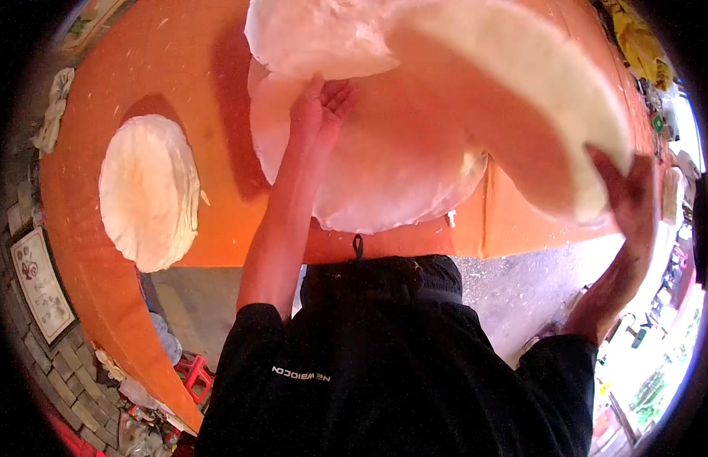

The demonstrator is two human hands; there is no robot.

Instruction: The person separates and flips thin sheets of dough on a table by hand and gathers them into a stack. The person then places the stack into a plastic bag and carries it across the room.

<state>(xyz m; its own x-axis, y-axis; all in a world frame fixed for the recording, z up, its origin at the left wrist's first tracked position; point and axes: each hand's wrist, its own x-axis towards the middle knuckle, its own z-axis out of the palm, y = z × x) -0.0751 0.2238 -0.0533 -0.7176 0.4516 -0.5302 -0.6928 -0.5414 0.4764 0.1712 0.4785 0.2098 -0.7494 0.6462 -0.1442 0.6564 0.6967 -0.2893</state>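
In the head view, my right hand (626, 186) grips the near right edge of a large, thin, round dough sheet (556, 76). The sheet is raised and smeared by motion, and a broad dark shadow falls beside it. My left hand (327, 107) lies palm up with loosely curled fingers and nothing visible in them. Its fingertips are close to the ragged lower edge of another pale sheet (316, 38); whether they touch is unclear. Below that hand, a wide pile of round sheets (384, 190) lies partly in shadow at the table's near edge.
An orange-covered table (194, 76) stretches across the front. A smaller pile of round sheets (148, 190) sits at its left. On the floor are a red plastic object (194, 377) and a framed picture or sign (42, 282). Yellow cloth (639, 46) lies beyond the right edge.
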